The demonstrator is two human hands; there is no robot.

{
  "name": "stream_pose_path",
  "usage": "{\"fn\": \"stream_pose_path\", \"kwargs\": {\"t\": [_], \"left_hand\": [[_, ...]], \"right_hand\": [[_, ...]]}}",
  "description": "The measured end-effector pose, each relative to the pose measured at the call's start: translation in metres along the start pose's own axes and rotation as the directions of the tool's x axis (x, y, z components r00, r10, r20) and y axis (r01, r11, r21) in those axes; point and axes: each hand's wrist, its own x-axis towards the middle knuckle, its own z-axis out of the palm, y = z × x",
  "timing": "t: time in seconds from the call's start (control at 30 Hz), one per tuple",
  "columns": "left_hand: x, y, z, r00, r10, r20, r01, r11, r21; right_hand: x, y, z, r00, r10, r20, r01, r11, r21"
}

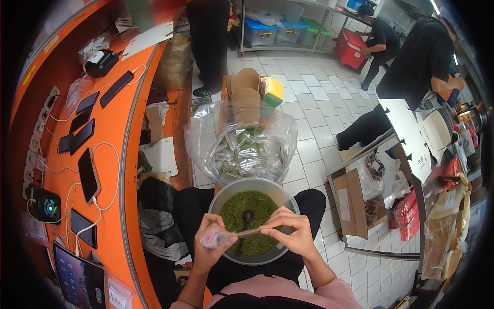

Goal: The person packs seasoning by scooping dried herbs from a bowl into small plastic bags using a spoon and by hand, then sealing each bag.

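A round clear plastic tub (287, 251) of chopped green herbs (251, 202) rests at the person's lap, between the knees. A black spoon (247, 216) lies in the herbs. Above the tub, my left hand (214, 239) holds a small clear plastic bag (211, 238), pinkish where it bunches. My right hand (289, 230) pinches the other end of the bag's edge between thumb and fingers. Whether anything is inside the bag cannot be told. Just beyond the tub stands a large clear plastic bag (283, 129) full of small zip bags (247, 152) with green contents.
Phones (88, 175), cables and a tablet (77, 274) lie on an orange counter (133, 127) at left. Brown cardboard trays (246, 87) stand beyond the large bag. At right is a metal rack with an open carton (349, 204). Several people stand or bend farther back, one with a red cooler (351, 48).
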Motion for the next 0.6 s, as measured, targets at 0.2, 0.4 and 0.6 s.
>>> {"fn": "stream_pose_path", "kwargs": {"t": [0.2, 0.4, 0.6], "left_hand": [[-0.001, -0.006, -0.007, 0.884, -0.468, -0.014, 0.417, 0.801, -0.43], [-0.001, -0.03, -0.007, 0.912, -0.408, -0.038, 0.272, 0.673, -0.688], [0.007, -0.027, 0.012, 0.886, -0.462, -0.047, 0.27, 0.595, -0.757]], "right_hand": [[0.024, -0.009, 0.01, 1.0, 0.019, -0.004, -0.019, 0.987, -0.16], [0.069, 0.001, 0.008, 0.952, -0.228, -0.206, 0.14, 0.919, -0.37], [0.037, 0.018, 0.042, 0.963, 0.078, 0.256, -0.058, 0.995, -0.085]]}}
